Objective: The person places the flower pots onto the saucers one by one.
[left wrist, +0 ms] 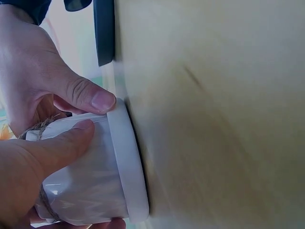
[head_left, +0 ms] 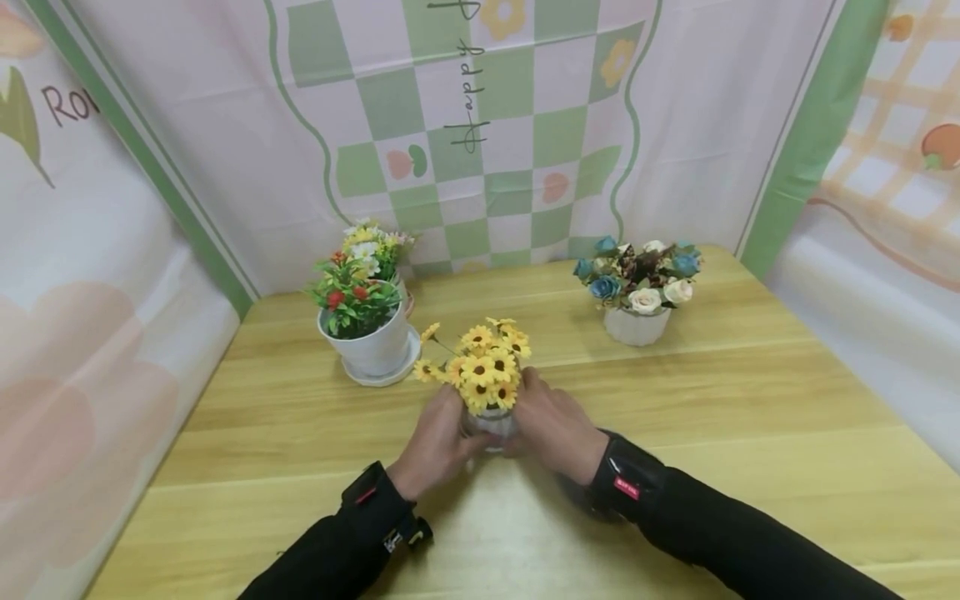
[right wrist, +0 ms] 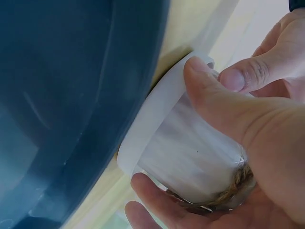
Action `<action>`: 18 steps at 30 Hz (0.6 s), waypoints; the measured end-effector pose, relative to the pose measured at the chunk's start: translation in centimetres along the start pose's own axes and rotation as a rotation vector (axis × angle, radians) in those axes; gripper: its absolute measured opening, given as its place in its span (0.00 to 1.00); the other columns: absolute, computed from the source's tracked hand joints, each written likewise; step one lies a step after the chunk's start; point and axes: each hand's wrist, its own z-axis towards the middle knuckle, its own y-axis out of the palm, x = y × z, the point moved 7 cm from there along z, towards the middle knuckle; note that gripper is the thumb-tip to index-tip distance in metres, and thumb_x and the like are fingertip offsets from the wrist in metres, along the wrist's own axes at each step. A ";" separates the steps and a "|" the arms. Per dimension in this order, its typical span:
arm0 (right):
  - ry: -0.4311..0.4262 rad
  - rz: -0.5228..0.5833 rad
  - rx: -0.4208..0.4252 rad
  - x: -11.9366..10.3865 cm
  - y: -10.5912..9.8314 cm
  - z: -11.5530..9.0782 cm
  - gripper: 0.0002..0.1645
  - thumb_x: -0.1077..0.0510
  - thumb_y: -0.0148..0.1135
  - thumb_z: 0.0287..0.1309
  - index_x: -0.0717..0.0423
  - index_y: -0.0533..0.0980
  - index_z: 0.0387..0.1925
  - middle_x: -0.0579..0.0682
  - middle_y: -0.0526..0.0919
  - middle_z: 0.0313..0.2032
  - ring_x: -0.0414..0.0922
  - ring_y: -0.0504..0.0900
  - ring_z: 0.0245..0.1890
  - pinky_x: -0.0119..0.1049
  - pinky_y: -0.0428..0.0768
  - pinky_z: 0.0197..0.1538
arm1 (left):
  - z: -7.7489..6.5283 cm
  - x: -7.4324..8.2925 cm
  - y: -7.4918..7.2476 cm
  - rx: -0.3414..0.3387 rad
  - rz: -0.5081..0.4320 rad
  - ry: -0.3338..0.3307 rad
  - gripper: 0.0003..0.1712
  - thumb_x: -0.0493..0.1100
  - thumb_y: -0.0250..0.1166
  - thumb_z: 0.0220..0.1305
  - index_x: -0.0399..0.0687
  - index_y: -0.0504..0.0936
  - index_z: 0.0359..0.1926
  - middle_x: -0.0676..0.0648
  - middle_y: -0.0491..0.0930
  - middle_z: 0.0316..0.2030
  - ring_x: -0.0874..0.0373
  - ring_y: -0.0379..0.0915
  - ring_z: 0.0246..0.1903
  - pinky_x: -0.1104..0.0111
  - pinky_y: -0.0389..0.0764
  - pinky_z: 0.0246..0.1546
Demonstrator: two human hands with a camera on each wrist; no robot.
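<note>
In the middle of the table, a small white flowerpot (head_left: 491,425) holds yellow daisies (head_left: 480,367) with dark centres. My left hand (head_left: 435,437) grips the pot's left side, and my right hand (head_left: 555,425) holds it from the right. Both thumbs lie on the pot's near side, close together by its white bottom rim (left wrist: 128,162) in the left wrist view. Twine (right wrist: 233,186) circles the pot's upper part in the right wrist view. The pot stands upright, its base right at the tabletop. Fingers behind the pot are partly hidden.
A white pot with red flowers (head_left: 367,342) stands on a saucer at the left, with mixed white and yellow flowers (head_left: 367,246) behind it. Blue and cream roses in a white pot (head_left: 637,325) stand back right. Beside my right wrist is a dark blue, curved-edged object (right wrist: 71,105).
</note>
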 end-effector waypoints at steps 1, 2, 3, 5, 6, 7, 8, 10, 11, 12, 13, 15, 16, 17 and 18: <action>0.005 -0.001 -0.003 0.0 0.1 0.2 0.56 0.53 0.90 0.37 0.61 0.73 0.69 0.66 0.79 0.53 0.54 0.82 0.41 0.45 0.87 0.32 | 0.0 -0.1 -0.1 0.002 0.007 -0.002 0.45 0.39 0.82 0.53 0.45 0.73 0.71 0.42 0.80 0.62 0.45 0.76 0.62 0.48 0.75 0.71; 0.008 -0.002 -0.005 0.0 0.2 0.3 0.55 0.53 0.90 0.38 0.61 0.73 0.68 0.65 0.79 0.52 0.54 0.81 0.41 0.46 0.87 0.32 | 0.1 -0.1 -0.1 0.006 0.010 0.002 0.46 0.39 0.82 0.53 0.44 0.73 0.72 0.41 0.80 0.62 0.45 0.75 0.63 0.47 0.75 0.71; 0.012 -0.004 -0.007 0.0 0.2 0.5 0.55 0.53 0.90 0.38 0.61 0.73 0.68 0.65 0.79 0.52 0.54 0.81 0.41 0.46 0.87 0.32 | 0.2 -0.2 -0.2 0.006 0.013 0.000 0.47 0.39 0.82 0.52 0.45 0.72 0.72 0.41 0.79 0.63 0.45 0.75 0.64 0.47 0.74 0.72; 0.021 -0.013 -0.012 0.1 0.5 0.8 0.53 0.53 0.89 0.38 0.62 0.74 0.66 0.65 0.79 0.51 0.54 0.81 0.40 0.46 0.87 0.32 | 0.2 -0.4 -0.3 0.006 0.018 0.002 0.48 0.39 0.82 0.53 0.44 0.71 0.73 0.40 0.78 0.64 0.44 0.74 0.65 0.47 0.73 0.73; 0.027 -0.021 -0.016 0.1 0.6 1.0 0.50 0.53 0.89 0.38 0.63 0.75 0.64 0.65 0.79 0.50 0.53 0.80 0.39 0.46 0.87 0.32 | 0.3 -0.4 -0.4 0.006 0.016 0.000 0.49 0.39 0.82 0.53 0.44 0.70 0.74 0.40 0.78 0.65 0.44 0.74 0.65 0.47 0.73 0.73; 0.033 -0.026 -0.020 0.1 0.7 1.1 0.48 0.53 0.89 0.38 0.65 0.76 0.62 0.65 0.79 0.50 0.53 0.80 0.38 0.46 0.87 0.32 | 0.3 -0.5 -0.5 0.005 0.014 -0.003 0.49 0.39 0.82 0.53 0.43 0.69 0.74 0.40 0.77 0.65 0.43 0.74 0.66 0.47 0.73 0.74; 0.039 -0.030 -0.024 0.1 0.7 1.3 0.47 0.54 0.89 0.38 0.65 0.77 0.60 0.65 0.79 0.49 0.53 0.79 0.37 0.46 0.87 0.32 | 0.3 -0.6 -0.5 0.006 0.011 -0.003 0.49 0.38 0.82 0.53 0.42 0.69 0.74 0.39 0.77 0.65 0.43 0.74 0.66 0.47 0.73 0.73; 0.049 -0.039 -0.031 0.1 0.9 1.7 0.46 0.53 0.89 0.38 0.67 0.77 0.59 0.65 0.78 0.49 0.52 0.79 0.36 0.45 0.86 0.31 | 0.4 -0.9 -0.6 0.008 0.003 -0.014 0.49 0.38 0.82 0.52 0.43 0.69 0.74 0.40 0.77 0.64 0.43 0.74 0.65 0.47 0.73 0.74; 0.055 -0.040 -0.035 0.2 1.0 1.8 0.46 0.53 0.89 0.38 0.67 0.77 0.58 0.65 0.78 0.49 0.52 0.79 0.35 0.45 0.86 0.31 | 0.5 -1.0 -0.7 0.007 -0.001 -0.020 0.49 0.38 0.82 0.52 0.44 0.69 0.74 0.40 0.77 0.65 0.43 0.74 0.66 0.47 0.73 0.74; 0.061 -0.041 -0.039 0.1 1.0 2.0 0.46 0.53 0.89 0.38 0.67 0.77 0.58 0.65 0.78 0.49 0.52 0.79 0.35 0.45 0.87 0.31 | 0.6 -1.1 -0.8 0.012 -0.001 -0.020 0.49 0.38 0.82 0.52 0.44 0.69 0.74 0.40 0.77 0.65 0.43 0.74 0.66 0.48 0.73 0.74; 0.062 -0.042 -0.040 0.1 1.1 2.2 0.47 0.53 0.89 0.39 0.67 0.77 0.60 0.65 0.78 0.49 0.52 0.79 0.35 0.46 0.87 0.32 | 0.6 -1.2 -0.8 0.016 0.000 -0.018 0.49 0.37 0.83 0.52 0.44 0.70 0.74 0.40 0.77 0.65 0.43 0.74 0.66 0.48 0.73 0.74; 0.064 -0.041 -0.045 0.1 1.1 2.4 0.48 0.53 0.89 0.39 0.67 0.76 0.61 0.66 0.78 0.50 0.53 0.80 0.35 0.47 0.88 0.32 | 0.8 -1.4 -1.0 0.024 -0.001 -0.015 0.49 0.37 0.83 0.51 0.45 0.70 0.73 0.40 0.77 0.65 0.43 0.74 0.66 0.48 0.72 0.75; 0.065 -0.038 -0.047 0.1 1.2 2.6 0.49 0.53 0.89 0.38 0.67 0.76 0.61 0.66 0.78 0.50 0.53 0.80 0.36 0.47 0.88 0.33 | 0.9 -1.5 -1.0 0.027 0.002 -0.014 0.50 0.37 0.83 0.51 0.45 0.70 0.74 0.41 0.77 0.66 0.44 0.74 0.67 0.48 0.72 0.75; 0.065 -0.039 -0.051 0.0 1.2 2.7 0.48 0.53 0.89 0.39 0.67 0.76 0.61 0.66 0.78 0.51 0.54 0.81 0.36 0.47 0.88 0.33 | 1.0 -1.6 -1.1 0.030 0.001 -0.011 0.50 0.37 0.83 0.51 0.45 0.69 0.74 0.41 0.77 0.66 0.44 0.74 0.67 0.48 0.72 0.75; 0.063 -0.039 -0.052 0.0 1.2 2.8 0.48 0.54 0.89 0.39 0.67 0.76 0.61 0.67 0.78 0.51 0.54 0.81 0.36 0.48 0.88 0.34 | 1.0 -1.6 -1.2 0.035 0.000 -0.008 0.49 0.36 0.83 0.51 0.45 0.70 0.73 0.41 0.77 0.66 0.44 0.74 0.67 0.48 0.72 0.75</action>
